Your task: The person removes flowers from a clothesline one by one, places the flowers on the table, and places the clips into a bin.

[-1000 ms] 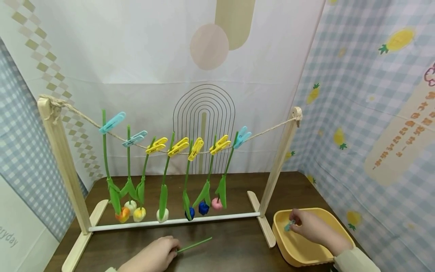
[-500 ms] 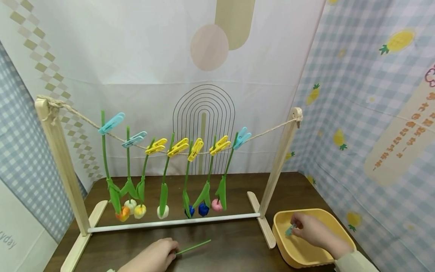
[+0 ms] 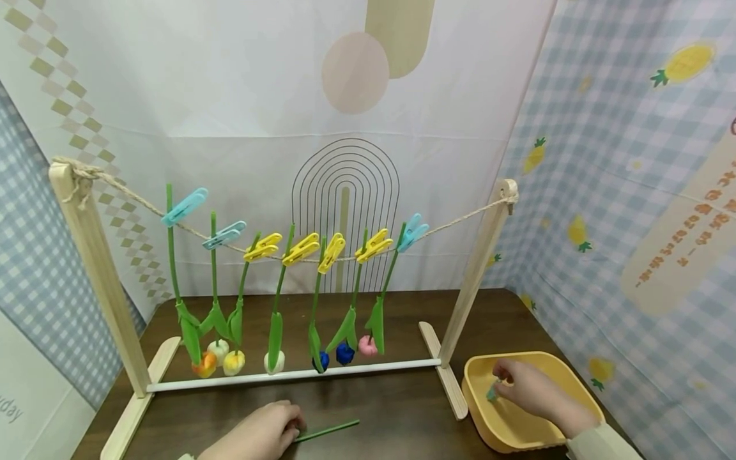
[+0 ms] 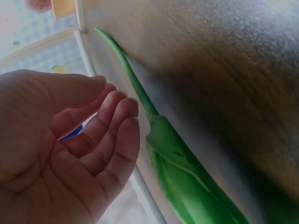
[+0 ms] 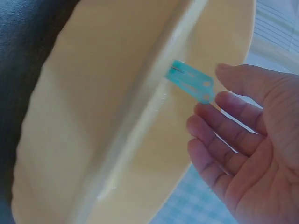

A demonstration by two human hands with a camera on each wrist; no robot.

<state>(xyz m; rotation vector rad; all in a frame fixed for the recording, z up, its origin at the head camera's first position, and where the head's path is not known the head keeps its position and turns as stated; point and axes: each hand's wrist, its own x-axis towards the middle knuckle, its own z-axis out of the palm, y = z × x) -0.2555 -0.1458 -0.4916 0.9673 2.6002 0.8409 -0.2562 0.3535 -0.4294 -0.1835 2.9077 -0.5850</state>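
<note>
Beside my left hand [image 3: 261, 431] lies an artificial flower with a thin green stem [image 3: 330, 430] on the table. In the left wrist view its stem and folded green leaf [image 4: 182, 172] pass just outside the loosely bent fingertips; the bloom is out of sight. My right hand [image 3: 531, 390] is in the yellow tray [image 3: 477, 418]. A turquoise clothespin [image 5: 191, 81] leans at the tray's inner corner, its handle ends just off the thumb and index tips. Those fingers are parted and relaxed.
Behind the hands, a wooden stand [image 3: 103, 275] carries a rope [image 3: 457, 220] with several upside-down tulips, held by yellow clothespins [image 3: 301, 249] and blue clothespins [image 3: 185, 206]. A white bar [image 3: 230, 381] crosses low between its feet. Patterned cloth hangs behind and right.
The green stem has sunk lower toward the table by my left hand. The turquoise clothespin has dropped slightly, and my right-hand fingers have come off it.
</note>
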